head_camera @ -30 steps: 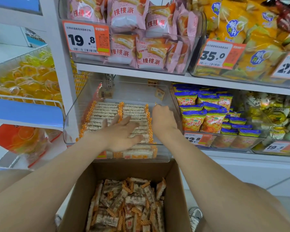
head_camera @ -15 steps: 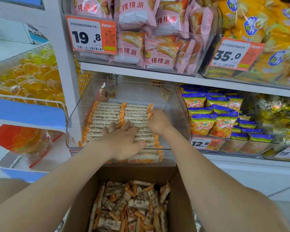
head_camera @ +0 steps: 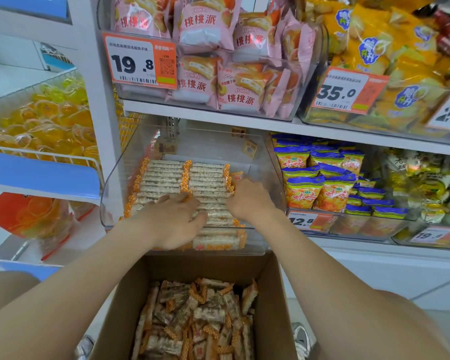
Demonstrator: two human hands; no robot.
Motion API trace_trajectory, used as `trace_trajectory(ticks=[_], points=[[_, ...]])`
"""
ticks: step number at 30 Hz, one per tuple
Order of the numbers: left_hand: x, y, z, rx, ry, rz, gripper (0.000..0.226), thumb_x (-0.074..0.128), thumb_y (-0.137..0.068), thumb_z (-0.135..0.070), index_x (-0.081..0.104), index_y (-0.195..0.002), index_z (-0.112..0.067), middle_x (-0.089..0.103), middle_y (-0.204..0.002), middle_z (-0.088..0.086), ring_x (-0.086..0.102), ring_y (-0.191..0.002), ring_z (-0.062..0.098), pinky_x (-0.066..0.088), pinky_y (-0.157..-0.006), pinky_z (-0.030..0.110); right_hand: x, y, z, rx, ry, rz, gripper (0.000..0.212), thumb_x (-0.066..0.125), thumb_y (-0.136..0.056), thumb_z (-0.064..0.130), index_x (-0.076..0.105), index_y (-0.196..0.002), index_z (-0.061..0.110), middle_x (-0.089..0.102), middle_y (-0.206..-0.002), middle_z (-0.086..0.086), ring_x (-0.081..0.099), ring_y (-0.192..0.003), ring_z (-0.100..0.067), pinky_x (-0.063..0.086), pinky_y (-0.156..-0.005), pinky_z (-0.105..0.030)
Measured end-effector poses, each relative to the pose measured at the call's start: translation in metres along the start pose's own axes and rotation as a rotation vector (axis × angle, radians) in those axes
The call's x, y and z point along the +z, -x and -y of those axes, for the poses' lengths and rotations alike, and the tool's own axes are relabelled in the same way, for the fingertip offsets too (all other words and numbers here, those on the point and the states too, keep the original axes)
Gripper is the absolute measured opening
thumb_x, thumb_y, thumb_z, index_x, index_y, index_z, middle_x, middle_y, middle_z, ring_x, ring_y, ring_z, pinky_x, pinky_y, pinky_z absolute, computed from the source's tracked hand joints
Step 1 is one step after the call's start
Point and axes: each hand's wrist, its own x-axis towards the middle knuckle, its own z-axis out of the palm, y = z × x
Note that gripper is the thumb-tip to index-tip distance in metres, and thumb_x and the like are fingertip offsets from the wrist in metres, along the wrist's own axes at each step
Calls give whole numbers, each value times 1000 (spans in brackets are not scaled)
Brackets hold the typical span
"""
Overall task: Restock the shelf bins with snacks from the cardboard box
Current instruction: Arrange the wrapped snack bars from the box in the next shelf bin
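1. Your left hand (head_camera: 172, 220) lay flat inside the clear bin (head_camera: 112, 201), fingers straight, pressing on the two rows of snack bars (head_camera: 164, 178).
2. Your right hand (head_camera: 247, 201) sat at the right edge of those rows in the bin, fingers bent against the orange wrapper ends; whether it gripped one could not be told.
3. The cardboard box (head_camera: 130, 287) stood just below the bin's front, loose bars (head_camera: 198, 320) heaped inside.

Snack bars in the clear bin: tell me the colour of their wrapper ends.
Orange, on the snack bars, seen in the head view.
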Motion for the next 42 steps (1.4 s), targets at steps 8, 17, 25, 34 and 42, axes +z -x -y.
trace_trajectory(ticks=[8, 17, 25, 34, 42], points=[[6, 19, -2, 27, -7, -104, 77, 0, -96, -73, 32, -156, -39, 31, -166, -2, 33, -150, 34, 28, -119, 61, -7, 28, 14, -34, -177, 339, 20, 43, -103, 16, 60, -95, 7, 46, -86, -10, 48, -84, -26, 52, -77, -40], [19, 70, -21, 341, 88, -769, 11, 59, -97, -32, 56, -101, -23, 52, -93, -7, 51, -87, 18, 38, -72, 33, -24, 105, -8, -400, -79, -273, 13, 52, -98, 18, 65, -100, 18, 62, -73, 5, 63, -68, -12, 50, -61, -34], [113, 67, -36, 216, -151, 146, 17, 49, -102, -35, 63, -112, -30, 66, -97, -5, 65, -85, 20, 54, -68, 35, 76, 157, -43, -341, -53, 249, 26, 50, -96, 15, 75, -100, 18, 71, -79, 1, 63, -66, -13, 56, -64, -34], [218, 15, 5, -48, 133, 130, 20, 49, -103, -27, 67, -111, -25, 66, -112, 0, 63, -103, 24, 52, -99, 50, 219, 122, -105, 98, -171, 549, 29, 49, -104, 13, 61, -130, 9, 61, -128, -17, 60, -118, -36, 54, -99, -41], [293, -25, 12, -129, 312, 154, 79, 57, -101, -6, 17, -165, -30, 4, -174, 5, 34, -151, 37, 45, -113, 47, 280, 82, -115, 151, -66, 362, 60, 56, -104, 26, 35, -159, 16, 31, -161, -19, 34, -148, -41, 43, -116, -47]])
